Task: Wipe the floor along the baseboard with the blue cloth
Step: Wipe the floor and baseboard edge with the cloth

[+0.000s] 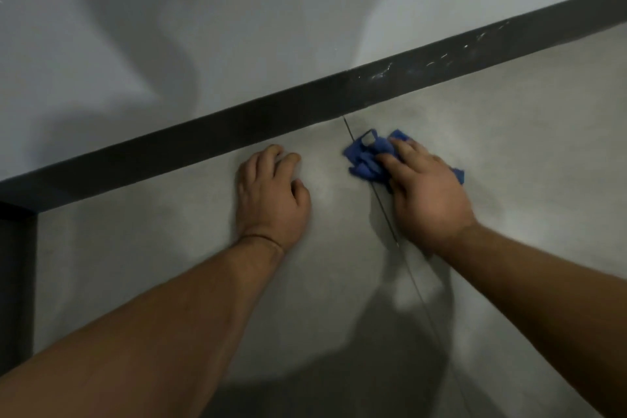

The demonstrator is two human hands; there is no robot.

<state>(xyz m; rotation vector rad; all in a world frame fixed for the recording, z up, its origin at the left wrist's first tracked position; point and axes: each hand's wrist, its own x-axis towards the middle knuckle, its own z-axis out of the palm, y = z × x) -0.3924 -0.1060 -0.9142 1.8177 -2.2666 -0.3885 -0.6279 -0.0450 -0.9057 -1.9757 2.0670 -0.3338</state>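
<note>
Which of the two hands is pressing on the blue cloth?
The right hand presses the crumpled blue cloth onto the grey floor; the left hand rests bare on it.

My left hand is planted palm down with its fingers curled, the bare forearm extending straight back and a thin band around the wrist. My right hand lies flat, fingers extended forward and pressing down on the blue cloth, forearm bare.

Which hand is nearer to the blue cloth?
Right. The right hand lies on the blue cloth, pressing it to the floor. The left hand rests flat on bare floor, apart from the cloth.
</note>
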